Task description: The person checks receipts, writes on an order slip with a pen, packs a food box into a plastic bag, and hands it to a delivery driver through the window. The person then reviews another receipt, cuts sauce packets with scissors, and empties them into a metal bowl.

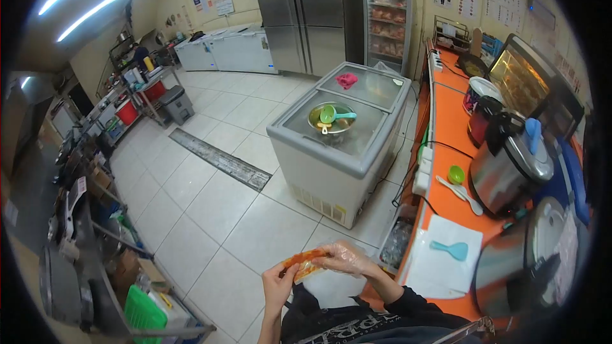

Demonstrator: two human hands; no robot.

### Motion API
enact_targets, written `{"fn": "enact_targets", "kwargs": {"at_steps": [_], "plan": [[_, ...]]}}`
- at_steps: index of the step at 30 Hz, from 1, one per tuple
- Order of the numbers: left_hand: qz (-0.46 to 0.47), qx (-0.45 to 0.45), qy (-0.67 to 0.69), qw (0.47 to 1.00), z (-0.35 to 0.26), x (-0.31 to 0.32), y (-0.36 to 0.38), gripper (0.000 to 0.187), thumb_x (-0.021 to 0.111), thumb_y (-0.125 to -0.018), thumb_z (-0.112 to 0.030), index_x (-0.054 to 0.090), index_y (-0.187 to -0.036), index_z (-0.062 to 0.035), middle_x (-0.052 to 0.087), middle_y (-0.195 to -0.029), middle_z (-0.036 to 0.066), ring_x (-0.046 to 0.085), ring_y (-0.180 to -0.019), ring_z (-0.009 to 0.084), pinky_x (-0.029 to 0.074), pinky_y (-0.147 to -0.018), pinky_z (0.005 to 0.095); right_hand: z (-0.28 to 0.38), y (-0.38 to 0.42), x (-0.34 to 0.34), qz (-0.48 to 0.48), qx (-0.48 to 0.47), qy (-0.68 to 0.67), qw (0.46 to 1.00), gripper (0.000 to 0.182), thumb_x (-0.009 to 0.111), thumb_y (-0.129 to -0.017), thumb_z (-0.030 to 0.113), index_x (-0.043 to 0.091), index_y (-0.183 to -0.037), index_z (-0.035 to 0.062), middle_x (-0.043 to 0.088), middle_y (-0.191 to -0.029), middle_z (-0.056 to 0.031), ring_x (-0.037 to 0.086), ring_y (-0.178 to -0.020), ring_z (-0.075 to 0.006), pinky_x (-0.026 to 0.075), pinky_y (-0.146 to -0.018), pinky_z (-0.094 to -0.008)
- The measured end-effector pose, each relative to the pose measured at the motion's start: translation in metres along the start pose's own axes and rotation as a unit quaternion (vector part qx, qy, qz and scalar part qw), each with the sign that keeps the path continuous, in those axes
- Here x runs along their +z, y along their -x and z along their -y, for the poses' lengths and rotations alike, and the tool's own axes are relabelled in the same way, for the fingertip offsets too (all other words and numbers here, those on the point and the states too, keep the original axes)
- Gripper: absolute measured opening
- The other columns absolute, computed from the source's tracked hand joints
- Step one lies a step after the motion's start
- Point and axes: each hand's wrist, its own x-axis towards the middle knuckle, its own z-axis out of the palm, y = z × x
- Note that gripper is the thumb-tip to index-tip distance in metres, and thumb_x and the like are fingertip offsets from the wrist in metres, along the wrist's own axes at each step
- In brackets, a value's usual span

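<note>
In front of my body, both hands hold a flat orange-red strip (pixel 305 260) with a paler lower edge; its exact kind I cannot make out. My bare left hand (pixel 278 285) pinches its left end between thumb and fingers. The other end is gripped by my right hand (pixel 347 258), which wears a clear plastic glove. To the right of that hand, a light blue rice paddle (pixel 449 250) lies on a white board or sheet (pixel 440 277) on the orange counter (pixel 449 111).
Ahead stands a chest freezer (pixel 319 178) with a metal bowl (pixel 312 129) and a pink cloth (pixel 347 80) on top. Rice cookers (pixel 503 175) line the counter at right. Shelving crowds the left, with a green crate (pixel 141 312). A person (pixel 140 56) stands far back.
</note>
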Motion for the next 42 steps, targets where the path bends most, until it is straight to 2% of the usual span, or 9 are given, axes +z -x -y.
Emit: {"fn": "enact_targets", "kwargs": {"at_steps": [7,13,16,19,23,25,28,31,42], "plan": [[0.079,0.003,-0.026,0.997,0.047,-0.007,-0.296,0.018,0.063,-0.084,-0.009,0.067,-0.094,0.0056,0.064,-0.072,0.003,0.054,-0.064,0.0056,0.043,-0.057,0.0208,-0.036,-0.223,-0.116,-0.038,0.012,-0.018,0.999,0.022,0.065,-0.083,0.023,0.067,-0.096,0.0057,0.061,-0.071,-0.0013,0.052,-0.065,-0.0075,0.044,-0.059,-0.0259],[0.156,-0.027,-0.028,0.987,0.035,0.021,-0.508,0.018,0.060,-0.087,-0.010,0.065,-0.096,0.0056,0.062,-0.072,0.001,0.052,-0.064,0.0040,0.040,-0.056,0.0191,-0.108,-0.375,-0.283,-0.443,0.077,0.184,0.874,0.031,0.067,-0.076,0.024,0.057,-0.099,0.0062,0.064,-0.082,-0.0109,0.063,-0.077,-0.0259,0.048,-0.070,-0.0343],[0.209,-0.076,0.038,0.974,0.056,0.061,-0.594,0.016,0.060,-0.087,-0.010,0.066,-0.092,0.0049,0.061,-0.072,0.001,0.051,-0.063,0.0038,0.039,-0.056,0.0188,-0.156,-0.466,-0.325,-0.399,0.226,0.385,0.801,0.034,0.066,-0.072,0.024,0.057,-0.099,0.0062,0.064,-0.083,-0.0160,0.063,-0.077,-0.0299,0.048,-0.072,-0.0397],[0.218,-0.122,0.043,0.967,0.057,0.089,-0.652,0.017,0.060,-0.088,-0.011,0.065,-0.090,0.0046,0.063,-0.074,0.002,0.053,-0.064,0.0045,0.041,-0.056,0.0192,-0.142,-0.476,-0.368,-0.324,0.348,0.272,0.837,0.025,0.064,-0.072,0.024,0.063,-0.091,0.0071,0.065,-0.082,-0.0178,0.062,-0.084,-0.0323,0.047,-0.076,-0.0418],[0.262,-0.239,0.075,0.932,0.077,0.111,-0.702,0.021,0.062,-0.087,-0.014,0.064,-0.095,0.0054,0.066,-0.081,0.006,0.059,-0.071,0.0078,0.047,-0.063,0.0206,-0.120,-0.446,-0.398,-0.324,0.375,0.306,0.813,0.024,0.070,-0.070,0.025,0.067,-0.084,0.0059,0.065,-0.081,-0.0164,0.061,-0.086,-0.0340,0.048,-0.077,-0.0412],[0.301,-0.292,0.088,0.903,0.088,0.132,-0.718,0.022,0.061,-0.088,-0.014,0.064,-0.098,0.0054,0.066,-0.083,0.007,0.060,-0.073,0.0083,0.047,-0.065,0.0210,-0.086,-0.459,-0.409,-0.379,0.152,0.407,0.817,0.028,0.074,-0.071,0.026,0.066,-0.086,0.0037,0.065,-0.077,-0.0111,0.061,-0.082,-0.0262,0.048,-0.073,-0.0382],[0.374,-0.317,0.062,0.869,0.098,0.154,-0.725,0.022,0.060,-0.089,-0.014,0.063,-0.099,0.0054,0.066,-0.083,0.007,0.060,-0.073,0.0080,0.048,-0.066,0.0217,-0.099,-0.479,-0.395,-0.255,0.249,0.105,0.929,0.034,0.070,-0.076,0.033,0.067,-0.090,0.0019,0.059,-0.063,-0.0082,0.059,-0.059,-0.0178,0.049,-0.058,-0.0322],[0.382,-0.345,0.088,0.853,0.104,0.169,-0.724,0.021,0.058,-0.090,-0.015,0.063,-0.098,0.0041,0.066,-0.083,0.007,0.059,-0.070,0.0079,0.049,-0.061,0.0217,-0.114,-0.491,-0.395,-0.220,0.366,-0.090,0.900,0.032,0.066,-0.082,0.031,0.065,-0.090,-0.0001,0.055,-0.059,-0.0037,0.053,-0.051,-0.0105,0.046,-0.051,-0.0258],[0.335,-0.521,0.093,0.779,0.112,0.176,-0.718,0.030,0.050,-0.095,-0.025,0.062,-0.092,0.0018,0.062,-0.071,0.006,0.058,-0.059,0.0078,0.049,-0.051,0.0196,-0.129,-0.523,-0.423,-0.093,0.516,-0.154,0.838,0.038,0.066,-0.080,0.038,0.063,-0.087,0.0011,0.062,-0.068,-0.0080,0.054,-0.053,-0.0113,0.042,-0.048,-0.0258]]}}
